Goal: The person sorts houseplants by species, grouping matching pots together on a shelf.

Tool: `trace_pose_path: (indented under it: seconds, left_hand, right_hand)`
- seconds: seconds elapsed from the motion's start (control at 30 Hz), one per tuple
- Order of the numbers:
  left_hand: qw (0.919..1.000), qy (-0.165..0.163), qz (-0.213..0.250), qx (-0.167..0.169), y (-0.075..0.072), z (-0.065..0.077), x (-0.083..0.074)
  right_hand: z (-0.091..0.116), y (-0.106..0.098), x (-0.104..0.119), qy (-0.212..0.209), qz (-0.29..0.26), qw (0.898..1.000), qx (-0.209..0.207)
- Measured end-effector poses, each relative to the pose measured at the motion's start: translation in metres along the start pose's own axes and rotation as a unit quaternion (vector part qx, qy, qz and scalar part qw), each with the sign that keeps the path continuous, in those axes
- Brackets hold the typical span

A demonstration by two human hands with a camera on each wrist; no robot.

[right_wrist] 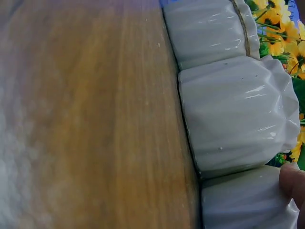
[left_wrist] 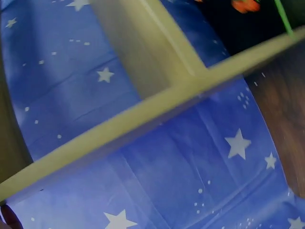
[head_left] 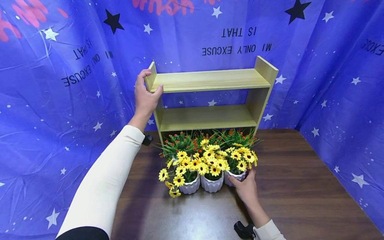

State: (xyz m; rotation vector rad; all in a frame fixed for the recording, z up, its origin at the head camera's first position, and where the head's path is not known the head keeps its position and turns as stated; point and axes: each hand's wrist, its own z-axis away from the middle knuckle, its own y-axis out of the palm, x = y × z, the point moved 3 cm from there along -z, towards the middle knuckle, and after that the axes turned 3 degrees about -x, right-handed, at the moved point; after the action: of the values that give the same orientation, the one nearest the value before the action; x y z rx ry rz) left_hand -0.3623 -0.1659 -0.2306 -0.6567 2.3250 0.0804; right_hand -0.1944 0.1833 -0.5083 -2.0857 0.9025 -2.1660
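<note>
A light wooden shelf unit [head_left: 210,116] stands at the back of the table. My left hand [head_left: 146,100] grips its upper left corner, thumb on the front edge of the top board and fingers at the side panel [left_wrist: 119,124]. Three white fluted pots with yellow flowers stand in a row before the shelf. My right hand [head_left: 247,190] holds the rightmost flower pot [head_left: 231,181], its thumb [right_wrist: 291,183] on the pot's rim. The middle flower pot [right_wrist: 238,114] and the left flower pot [head_left: 190,187] stand close beside it.
Plants with small red-orange flowers [head_left: 180,143] sit behind the yellow ones, hiding the shelf's lower part. The dark wooden table [head_left: 306,186] extends to both sides. A blue star-patterned curtain [head_left: 186,36] hangs behind the shelf and along the sides.
</note>
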Motion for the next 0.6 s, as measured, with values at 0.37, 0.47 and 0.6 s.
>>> trace_pose_path:
  seconds: [0.37,0.47,0.6]
  left_hand:
    - [0.9992,0.038,-0.004,-0.012,-0.004,0.001,0.006]
    - [0.9992,0.037,-0.005,-0.014,-0.003,0.002,0.005]
    - [0.9992,0.037,0.001,-0.012,0.002,0.004,0.006]
  right_hand:
    - [-0.004,-0.004,0.007,-0.013,-0.048,0.998,-0.026]
    - [-0.002,-0.006,0.009,-0.007,-0.057,0.998,-0.025]
    - [0.003,-0.014,0.014,-0.013,-0.074,0.996,-0.047]
